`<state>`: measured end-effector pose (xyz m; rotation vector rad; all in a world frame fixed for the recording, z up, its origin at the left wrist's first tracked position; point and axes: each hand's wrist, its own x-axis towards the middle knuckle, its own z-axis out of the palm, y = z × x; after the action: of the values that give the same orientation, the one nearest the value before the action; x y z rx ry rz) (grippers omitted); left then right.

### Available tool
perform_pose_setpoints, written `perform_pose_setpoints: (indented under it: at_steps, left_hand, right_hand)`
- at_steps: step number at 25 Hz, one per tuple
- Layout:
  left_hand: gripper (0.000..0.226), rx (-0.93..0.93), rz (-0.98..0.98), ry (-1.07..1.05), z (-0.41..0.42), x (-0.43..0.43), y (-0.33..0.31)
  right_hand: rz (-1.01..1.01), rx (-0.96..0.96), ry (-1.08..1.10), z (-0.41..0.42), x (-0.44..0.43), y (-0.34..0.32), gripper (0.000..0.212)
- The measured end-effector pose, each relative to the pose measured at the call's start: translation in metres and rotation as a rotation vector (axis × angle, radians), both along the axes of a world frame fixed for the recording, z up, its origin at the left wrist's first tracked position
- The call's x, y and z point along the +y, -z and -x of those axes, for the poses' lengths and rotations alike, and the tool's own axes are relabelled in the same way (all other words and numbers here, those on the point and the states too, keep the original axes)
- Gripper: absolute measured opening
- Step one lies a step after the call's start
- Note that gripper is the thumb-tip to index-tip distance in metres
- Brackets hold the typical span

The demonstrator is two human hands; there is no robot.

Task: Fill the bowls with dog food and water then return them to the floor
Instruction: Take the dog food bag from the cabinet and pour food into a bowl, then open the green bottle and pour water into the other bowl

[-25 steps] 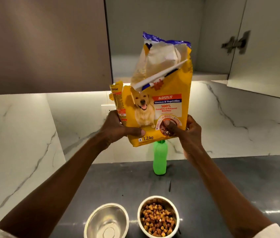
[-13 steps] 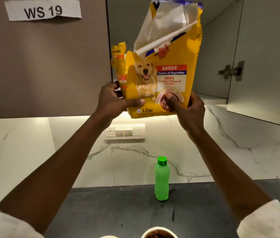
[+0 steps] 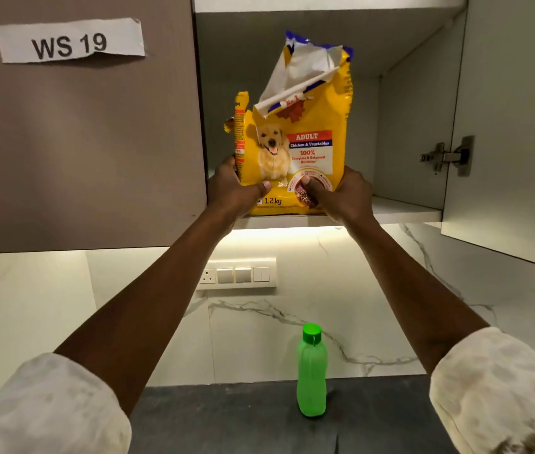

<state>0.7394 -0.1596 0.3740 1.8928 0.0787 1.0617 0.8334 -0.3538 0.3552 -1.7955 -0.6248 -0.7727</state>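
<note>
Open cupboard overhead: our left hand and right hand clamp the dog food bag, shelving it upright against spills.

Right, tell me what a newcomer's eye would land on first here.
The yellow dog food bag, torn open at the top, stands out in the middle, gripped at its lower corners by the left hand and right hand at the front edge of the open cupboard's shelf. Below it a green bottle stands upright on the dark countertop, and a paper label reading WS 19 is stuck on the closed cupboard door at upper left.
</note>
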Motion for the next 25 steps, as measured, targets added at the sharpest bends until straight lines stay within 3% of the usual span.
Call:
perform_pose_setpoints:
  at_steps: [6, 11, 13, 19, 22, 25]
  left_hand:
    - [0.065, 0.039, -0.023, 0.008, -0.006, 0.005, 0.013]
    - [0.081, 0.012, -0.173, -0.132, 0.007, -0.003, 0.027]
    - [0.081, -0.058, -0.223, -0.191, 0.015, -0.009, 0.043]
    - [0.052, -0.432, -0.377, -0.289, 0.019, -0.031, 0.123]
    - [0.046, -0.356, -0.480, -0.244, 0.007, -0.035, 0.170]
    - [0.046, -0.121, -0.535, -0.168, -0.011, -0.035, 0.210]
  right_hand:
    - [0.086, -0.002, 0.034, -0.004, -0.004, 0.003, 0.061]
    - [0.011, -0.073, 0.036, 0.008, -0.014, 0.023, 0.060]
    - [-0.080, -0.144, 0.013, 0.017, -0.018, 0.037, 0.061]
    - [-0.224, -0.328, 0.001, 0.037, -0.014, 0.112, 0.043]
    - [-0.131, -0.254, -0.043, 0.032, -0.008, 0.155, 0.043]
    - [-0.024, -0.116, -0.057, 0.016, -0.004, 0.196, 0.047]
